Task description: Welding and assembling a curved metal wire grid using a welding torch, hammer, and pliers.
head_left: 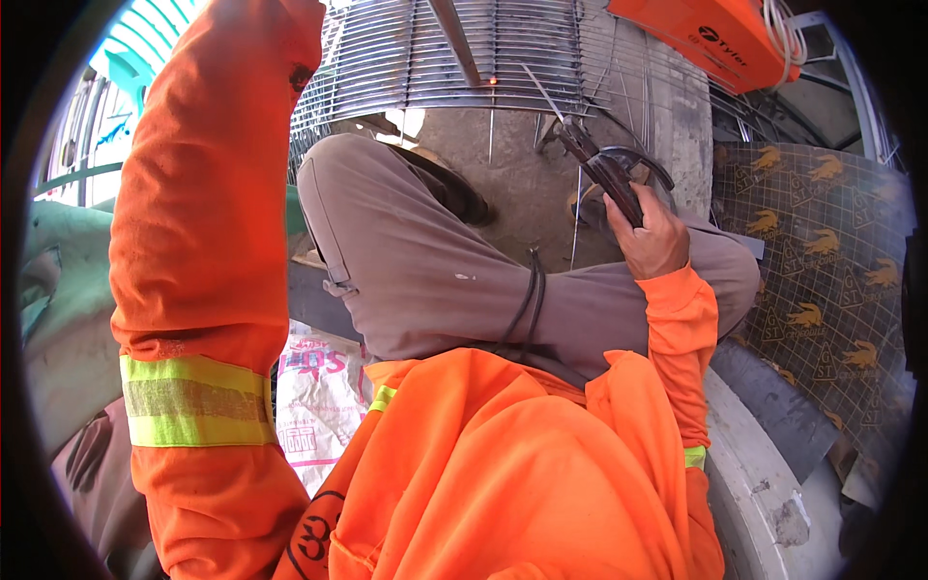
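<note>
While the right hand (654, 235) clasps the dark holder (613, 182), its thin rod (543, 93) slants forward-left over the near edge of the metal grid (435, 94); left hand unseen

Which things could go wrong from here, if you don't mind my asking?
The right hand wears no glove, so it might get burned while holding the dark clamp-like tool near the glowing spot on the metal grid.
Sparks could also scorch the trousers, as the left knee sits close to the grid.
</note>
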The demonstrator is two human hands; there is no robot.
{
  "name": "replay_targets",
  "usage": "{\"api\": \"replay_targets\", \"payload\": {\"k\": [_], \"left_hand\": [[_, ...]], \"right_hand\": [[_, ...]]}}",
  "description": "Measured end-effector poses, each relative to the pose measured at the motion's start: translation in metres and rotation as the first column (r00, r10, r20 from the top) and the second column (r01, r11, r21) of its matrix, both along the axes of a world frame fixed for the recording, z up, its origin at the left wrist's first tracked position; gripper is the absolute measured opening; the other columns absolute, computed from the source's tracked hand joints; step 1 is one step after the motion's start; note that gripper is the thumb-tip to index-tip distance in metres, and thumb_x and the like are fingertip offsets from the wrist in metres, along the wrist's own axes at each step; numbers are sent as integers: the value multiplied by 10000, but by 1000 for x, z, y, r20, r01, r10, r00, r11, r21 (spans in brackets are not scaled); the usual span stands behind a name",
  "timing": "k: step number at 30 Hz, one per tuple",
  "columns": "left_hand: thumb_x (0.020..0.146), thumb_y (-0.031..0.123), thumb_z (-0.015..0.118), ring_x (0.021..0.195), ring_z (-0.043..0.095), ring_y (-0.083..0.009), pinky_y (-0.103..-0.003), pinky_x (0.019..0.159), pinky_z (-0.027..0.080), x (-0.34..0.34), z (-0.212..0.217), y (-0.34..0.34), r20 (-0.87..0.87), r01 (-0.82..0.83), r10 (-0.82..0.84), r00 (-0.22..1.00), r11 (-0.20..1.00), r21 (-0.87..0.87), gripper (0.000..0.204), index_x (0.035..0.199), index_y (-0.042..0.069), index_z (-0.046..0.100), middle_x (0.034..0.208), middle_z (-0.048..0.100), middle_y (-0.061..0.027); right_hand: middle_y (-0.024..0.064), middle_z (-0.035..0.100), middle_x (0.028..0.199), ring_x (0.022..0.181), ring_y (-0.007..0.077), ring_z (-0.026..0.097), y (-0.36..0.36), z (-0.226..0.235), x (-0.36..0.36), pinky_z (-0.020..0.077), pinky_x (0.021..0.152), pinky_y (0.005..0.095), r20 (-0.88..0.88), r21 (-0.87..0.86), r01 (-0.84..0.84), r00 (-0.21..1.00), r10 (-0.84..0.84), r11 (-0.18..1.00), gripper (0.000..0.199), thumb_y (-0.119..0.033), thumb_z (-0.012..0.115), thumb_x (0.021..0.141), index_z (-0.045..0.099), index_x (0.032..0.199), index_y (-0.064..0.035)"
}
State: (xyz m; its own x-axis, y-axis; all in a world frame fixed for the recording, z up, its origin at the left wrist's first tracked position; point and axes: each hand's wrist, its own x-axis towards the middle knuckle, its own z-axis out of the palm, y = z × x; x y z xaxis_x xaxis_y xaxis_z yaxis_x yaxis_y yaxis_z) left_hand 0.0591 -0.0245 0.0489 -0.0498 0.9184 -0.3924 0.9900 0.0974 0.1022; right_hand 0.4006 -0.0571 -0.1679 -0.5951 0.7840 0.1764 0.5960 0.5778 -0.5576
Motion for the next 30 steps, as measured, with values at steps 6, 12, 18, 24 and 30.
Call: {"api": "replay_targets", "payload": {"k": [6, 12, 18, 24, 30], "left_hand": [[907, 346, 600, 663, 625, -206, -359, 676, 491, 19, 13, -7, 67, 44, -42, 997, 998, -40, 338, 1020, 30, 639, 715, 647, -88], [898, 297, 610, 820, 671, -313, -406, 788, 502, 27, 0, -9, -56, 106, -103, 993, 994, 39, 330, 1053, 7, 628, 861, 691, -161], [893, 259, 620, 831, 667, -332, -422, 785, 513, 24, -3, -21, -49, 81, -75, 996, 987, 135, 280, 999, 1, 646, 876, 690, -177], [914, 245, 603, 759, 658, -256, -387, 746, 528, 12, 8, -42, -28, 27, -23, 999, 983, 182, 273, 1007, -9, 644, 840, 690, -150], [923, 255, 598, 736, 655, -257, -388, 740, 529, 21, 14, -31, -3, -84, 85, 996, 989, 121, 281, 997, -14, 637, 828, 689, -148]], "right_hand": [[119, 689, 896, 797, 324, 678, -1, 4, -2, 532, 659, 387, -6, 1, -6, 1000, 6, 1000, 269, -222, 742, 820, 647, 1015, -63], [114, 692, 900, 796, 320, 679, -1, 5, -2, 531, 655, 385, -24, -9, -13, 1000, 13, 1000, 243, -212, 738, 825, 648, 1003, -72], [116, 691, 883, 779, 320, 679, -1, 8, 1, 530, 649, 386, -35, -31, 0, 999, -2, 1000, 244, -210, 740, 817, 648, 1000, -76], [115, 694, 878, 779, 325, 679, 0, 5, -3, 530, 646, 385, -9, -7, -33, 999, 33, 999, 269, -223, 749, 807, 646, 1003, -69], [137, 692, 860, 781, 338, 680, -1, 5, -6, 531, 647, 391, -18, -40, -18, 1000, 17, 999, 286, -242, 743, 822, 643, 1017, -58]]}}
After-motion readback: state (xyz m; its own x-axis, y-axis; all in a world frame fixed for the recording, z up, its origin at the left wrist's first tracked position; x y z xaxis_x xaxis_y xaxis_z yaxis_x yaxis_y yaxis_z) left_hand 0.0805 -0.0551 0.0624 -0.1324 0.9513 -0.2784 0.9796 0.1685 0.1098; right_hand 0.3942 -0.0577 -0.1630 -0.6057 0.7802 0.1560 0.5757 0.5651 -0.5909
